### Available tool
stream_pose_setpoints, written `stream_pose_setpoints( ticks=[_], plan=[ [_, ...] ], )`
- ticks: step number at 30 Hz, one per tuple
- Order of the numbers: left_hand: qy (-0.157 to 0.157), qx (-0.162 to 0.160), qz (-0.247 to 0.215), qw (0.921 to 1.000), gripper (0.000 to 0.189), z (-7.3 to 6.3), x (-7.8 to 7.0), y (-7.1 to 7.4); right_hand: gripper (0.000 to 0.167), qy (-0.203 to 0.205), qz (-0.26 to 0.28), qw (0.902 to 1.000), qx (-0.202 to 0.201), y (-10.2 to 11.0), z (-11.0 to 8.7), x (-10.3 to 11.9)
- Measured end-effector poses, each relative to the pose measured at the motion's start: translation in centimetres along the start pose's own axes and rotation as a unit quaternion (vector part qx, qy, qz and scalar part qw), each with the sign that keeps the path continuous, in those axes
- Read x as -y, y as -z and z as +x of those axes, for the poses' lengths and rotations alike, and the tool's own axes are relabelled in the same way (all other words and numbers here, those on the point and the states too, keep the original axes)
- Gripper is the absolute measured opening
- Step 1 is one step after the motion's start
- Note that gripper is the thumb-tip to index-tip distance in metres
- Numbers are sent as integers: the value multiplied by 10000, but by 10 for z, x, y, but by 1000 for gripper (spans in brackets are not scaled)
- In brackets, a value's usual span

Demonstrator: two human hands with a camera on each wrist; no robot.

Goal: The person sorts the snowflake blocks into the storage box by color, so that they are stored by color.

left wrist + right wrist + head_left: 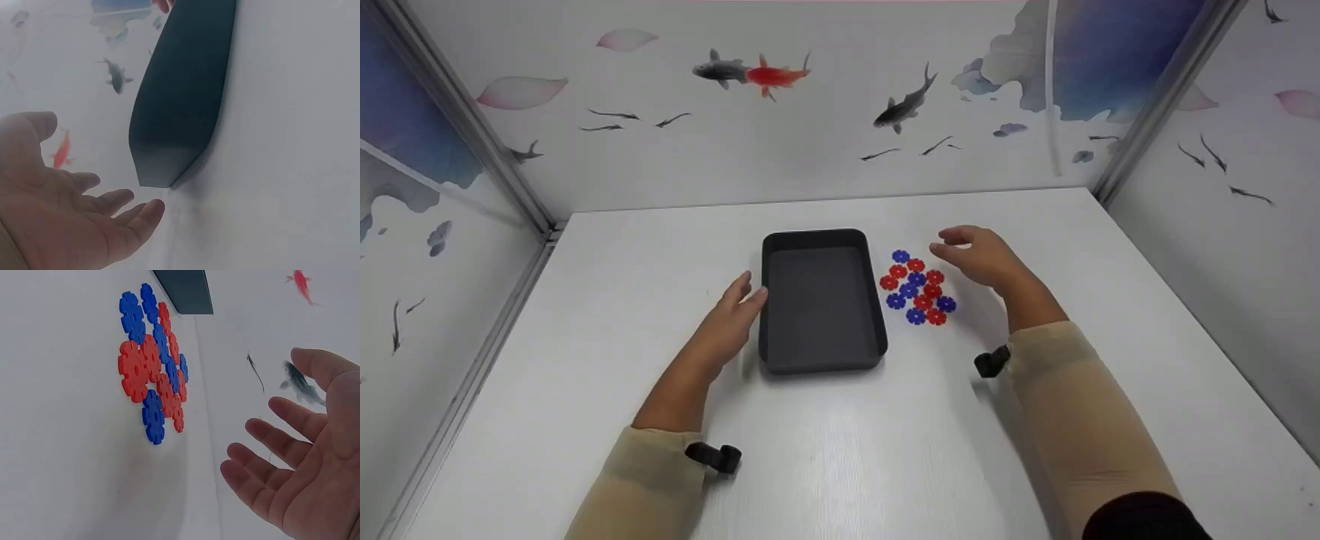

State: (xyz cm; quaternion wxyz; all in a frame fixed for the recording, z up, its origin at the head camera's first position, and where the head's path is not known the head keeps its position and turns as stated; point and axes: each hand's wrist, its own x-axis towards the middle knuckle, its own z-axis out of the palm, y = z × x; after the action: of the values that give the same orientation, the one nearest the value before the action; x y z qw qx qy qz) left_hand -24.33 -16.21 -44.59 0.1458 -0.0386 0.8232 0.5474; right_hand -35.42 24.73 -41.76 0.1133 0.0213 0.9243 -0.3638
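Note:
A dark grey rectangular tray [823, 307] lies on the white table with nothing in it. Beside its left wall is my left hand [729, 319], fingers relaxed and thumb right at the rim; the left wrist view shows that hand [84, 208] loosely spread with nothing in the palm. Right of the tray lies a loose cluster of red and blue snowflake-shaped plastic discs [916, 279], several of each colour. My right hand [976, 255] hovers just right of the cluster. In the right wrist view its fingers [278, 441] are loosely bent and hold nothing, apart from the discs [135, 371].
White panels printed with fish [904, 101] and petals enclose the table [840, 465] at the back and both sides, with metal posts [1170, 105] at the corners. Small black cameras [716, 457] sit on both sleeves.

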Motion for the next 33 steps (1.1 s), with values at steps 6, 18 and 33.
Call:
stream_pose_setpoints(
  ticks=[6,18,33],
  plan=[
    [93,156,-380,9991,82,6,10,-7,69,-138,626,9976,266,-3,10,-10],
    [90,431,-937,9946,72,12,15,-5,56,-540,1038,9913,605,-11,22,-38],
    [-9,426,-769,9961,75,13,17,-5,48,-461,464,9959,617,-12,26,-44]
  ],
)
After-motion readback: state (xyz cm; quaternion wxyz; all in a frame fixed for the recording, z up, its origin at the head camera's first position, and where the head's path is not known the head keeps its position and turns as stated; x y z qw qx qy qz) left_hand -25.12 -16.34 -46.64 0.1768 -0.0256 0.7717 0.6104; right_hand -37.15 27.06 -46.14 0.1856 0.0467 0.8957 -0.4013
